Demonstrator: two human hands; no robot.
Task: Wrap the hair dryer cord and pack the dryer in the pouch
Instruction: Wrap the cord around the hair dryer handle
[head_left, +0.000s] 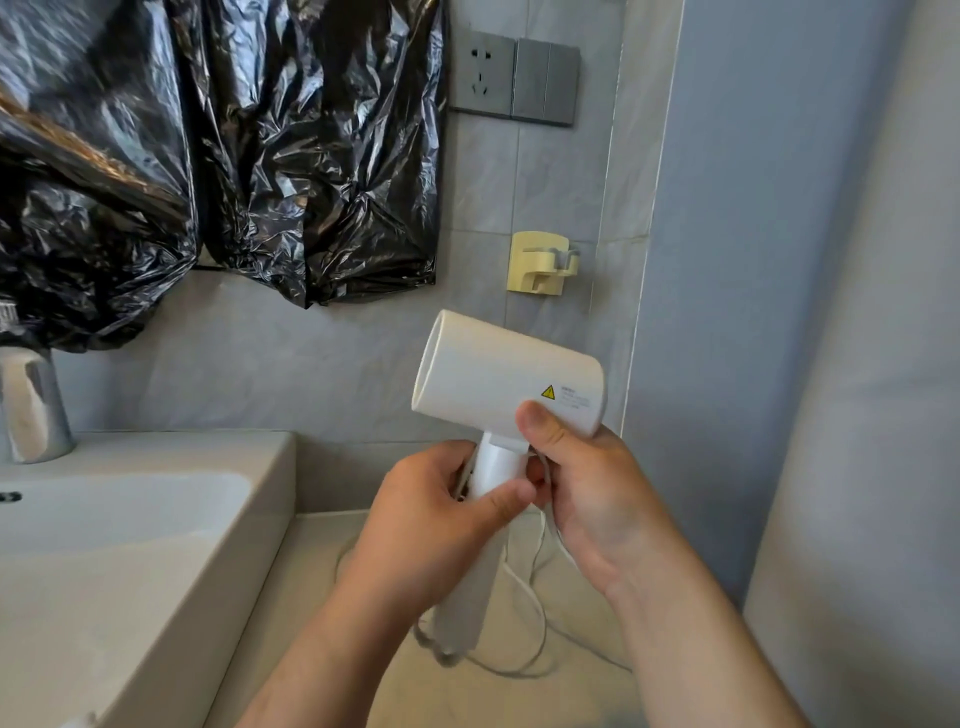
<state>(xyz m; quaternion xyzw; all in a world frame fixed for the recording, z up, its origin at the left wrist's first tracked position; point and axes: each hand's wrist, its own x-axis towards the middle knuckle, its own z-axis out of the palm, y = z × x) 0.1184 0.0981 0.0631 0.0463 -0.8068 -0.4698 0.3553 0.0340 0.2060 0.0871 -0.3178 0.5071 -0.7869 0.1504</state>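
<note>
A white hair dryer is held up over the counter, its barrel pointing left and its handle hanging down. My left hand grips the top of the handle from the left. My right hand holds the dryer from the right, thumb on the barrel, fingers closed around the handle and a strand of the white cord. The cord hangs below in loose loops onto the counter. No pouch is in view.
A white basin with a chrome tap stands at the left. Black plastic sheeting covers the wall above. A socket and switch plate and a yellow wall holder are on the tiled wall. A grey wall rises at right.
</note>
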